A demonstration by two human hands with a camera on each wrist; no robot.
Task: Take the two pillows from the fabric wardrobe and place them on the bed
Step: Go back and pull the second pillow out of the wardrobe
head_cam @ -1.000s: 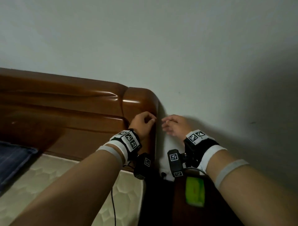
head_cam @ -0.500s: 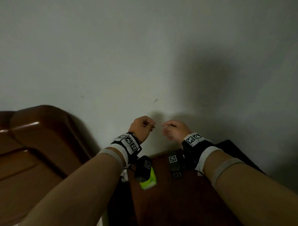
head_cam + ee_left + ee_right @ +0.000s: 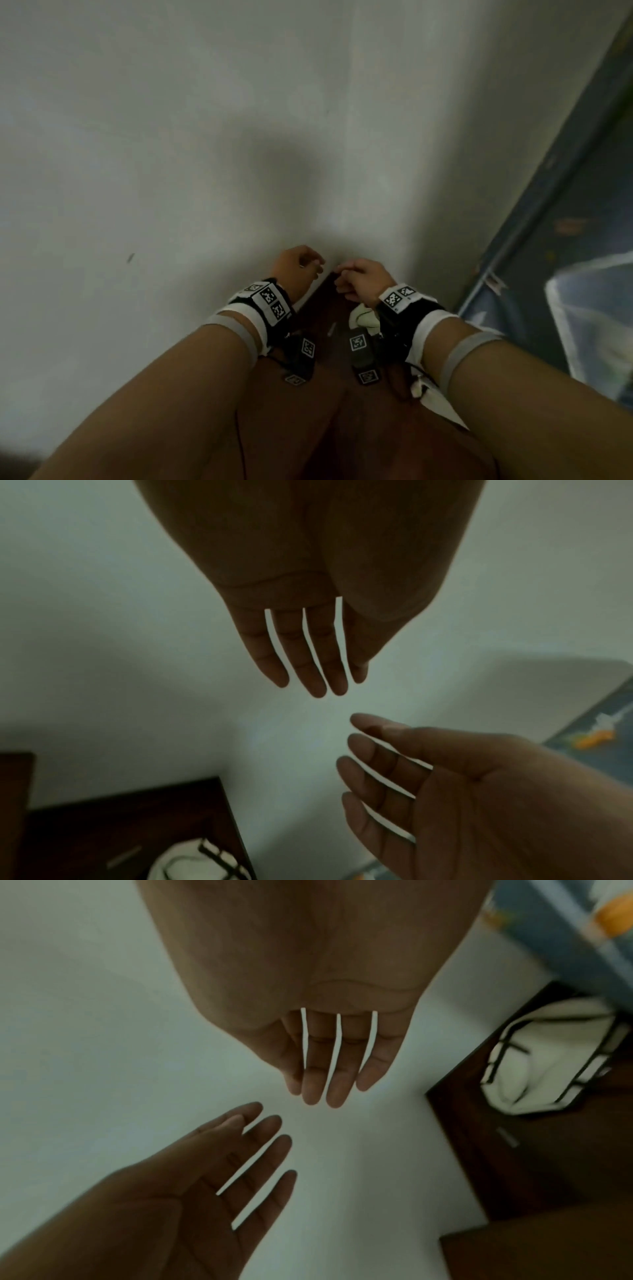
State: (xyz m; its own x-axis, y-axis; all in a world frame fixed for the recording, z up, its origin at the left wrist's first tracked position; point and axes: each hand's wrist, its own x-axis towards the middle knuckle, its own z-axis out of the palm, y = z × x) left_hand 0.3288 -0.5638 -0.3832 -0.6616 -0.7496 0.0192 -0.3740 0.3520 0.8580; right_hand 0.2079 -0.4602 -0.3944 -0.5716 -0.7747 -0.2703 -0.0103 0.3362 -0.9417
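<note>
No pillow and no bed show in any view. My left hand and right hand are held close together in front of a pale wall, above a dark wooden nightstand. Both are empty. In the left wrist view the left hand has relaxed, nearly straight fingers, and the right hand faces it. In the right wrist view the right hand is likewise relaxed. The blue fabric wardrobe stands at the right edge, apart from both hands.
The wall corner lies straight ahead. A white item in a black wire holder sits on the nightstand below the right wrist. A clear plastic panel shows on the wardrobe front.
The view has swung right, from the wooden headboard and mattress across the nightstand to the wall corner and wardrobe. Both hands stayed close together and empty.
</note>
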